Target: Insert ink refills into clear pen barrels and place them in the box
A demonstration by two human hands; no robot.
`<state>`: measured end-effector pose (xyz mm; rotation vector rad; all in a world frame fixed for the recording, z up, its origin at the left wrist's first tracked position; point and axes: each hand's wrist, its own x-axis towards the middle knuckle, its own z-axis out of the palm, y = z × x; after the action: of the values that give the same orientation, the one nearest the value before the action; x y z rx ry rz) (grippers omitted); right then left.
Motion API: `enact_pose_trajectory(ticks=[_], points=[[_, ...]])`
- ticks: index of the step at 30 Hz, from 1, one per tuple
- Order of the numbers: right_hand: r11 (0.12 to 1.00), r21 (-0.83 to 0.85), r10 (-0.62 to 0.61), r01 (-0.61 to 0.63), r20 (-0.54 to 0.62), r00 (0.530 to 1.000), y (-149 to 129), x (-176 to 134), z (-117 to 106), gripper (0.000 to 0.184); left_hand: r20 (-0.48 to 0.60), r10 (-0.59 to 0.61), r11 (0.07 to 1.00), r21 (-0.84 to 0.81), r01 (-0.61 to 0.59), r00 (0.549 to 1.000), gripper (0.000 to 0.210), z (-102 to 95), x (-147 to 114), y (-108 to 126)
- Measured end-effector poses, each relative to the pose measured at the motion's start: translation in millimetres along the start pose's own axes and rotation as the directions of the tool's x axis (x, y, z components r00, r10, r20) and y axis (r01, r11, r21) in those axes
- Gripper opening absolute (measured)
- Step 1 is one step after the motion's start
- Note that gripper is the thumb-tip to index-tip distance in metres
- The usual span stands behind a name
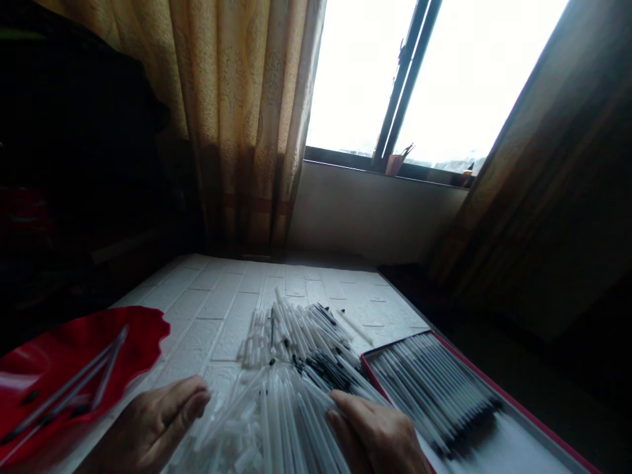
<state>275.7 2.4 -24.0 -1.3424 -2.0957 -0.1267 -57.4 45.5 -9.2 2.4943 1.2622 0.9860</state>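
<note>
My left hand (153, 424) is at the lower left, its thumb and fingers pressed together; whatever it holds, if anything, is hidden. It is between the red bowl and a heap of small clear plastic pieces (237, 434). Against the right side of a bundle of translucent pen barrels (281, 421) is my right hand (380, 431), fingers closed and curled downward, their grip hidden. Behind the bundle lie more whitish tubes (306, 329) and a cluster of dark-tipped pen parts (330, 368).
At the right, a red-edged box (523, 431) holds a neat row of pens (434, 388) with dark ends. A red wavy-rimmed bowl (143, 329) with a few pens stands at the left. The white brick-patterned table (197, 309) faces a curtained window (454, 72).
</note>
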Motion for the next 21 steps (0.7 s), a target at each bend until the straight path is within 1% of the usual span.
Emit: enact_pose_trajectory(ticks=[2, 4, 6, 8, 10, 12, 15, 17, 19, 21], points=[[1.0, -0.005, 0.029, -0.029, 0.01, 1.0, -2, 0, 6, 0.033, -0.092, -0.033, 0.999, 0.034, 0.036, 0.995, 0.043, 0.2, 7, 3], [0.998, -0.045, 0.042, -0.04, 0.039, 0.998, -6, -3, 18, 0.043, -0.135, -0.055, 0.992, 0.108, 0.07, 0.989, 0.046, 5.8, 8, 5], [0.993, -0.111, 0.052, -0.045, 0.062, 0.997, -11, -6, 29, 0.05, -0.116, -0.072, 0.976, 0.198, 0.094, 0.991, 0.053, 12.0, 6, 4], [0.986, -0.164, 0.045, -0.034, 0.062, 0.997, -14, -7, 37, 0.051, -0.078, -0.076, 0.96, 0.264, 0.094, 0.994, 0.058, 15.6, 4, 3], [0.98, -0.199, 0.023, -0.014, 0.042, 0.999, -17, -5, 39, 0.049, -0.062, -0.06, 0.953, 0.294, 0.076, 0.996, 0.058, 16.0, 3, 4], [0.973, -0.231, 0.002, 0.004, 0.026, 1.0, -20, -2, 39, 0.047, -0.054, -0.03, 0.956, 0.291, 0.044, 0.998, 0.055, 14.4, 3, 6], [0.96, -0.28, -0.021, 0.028, 0.027, 0.999, -25, 2, 39, 0.048, -0.073, -0.009, 0.964, 0.263, 0.028, 0.997, 0.054, 11.7, 3, 9], [0.954, -0.299, -0.03, 0.039, 0.033, 0.999, -29, 3, 39, 0.05, -0.065, -0.036, 0.971, 0.234, 0.051, 0.997, 0.053, 10.6, 3, 6], [0.952, -0.304, -0.032, 0.04, 0.033, 0.999, -33, 4, 40, 0.05, -0.067, -0.081, 0.973, 0.21, 0.093, 0.994, 0.052, 10.5, 2, -1], [0.955, -0.295, -0.031, 0.037, 0.028, 0.999, -37, 6, 41, 0.05, -0.111, -0.13, 0.967, 0.205, 0.15, 0.985, 0.054, 12.1, 0, -13]])
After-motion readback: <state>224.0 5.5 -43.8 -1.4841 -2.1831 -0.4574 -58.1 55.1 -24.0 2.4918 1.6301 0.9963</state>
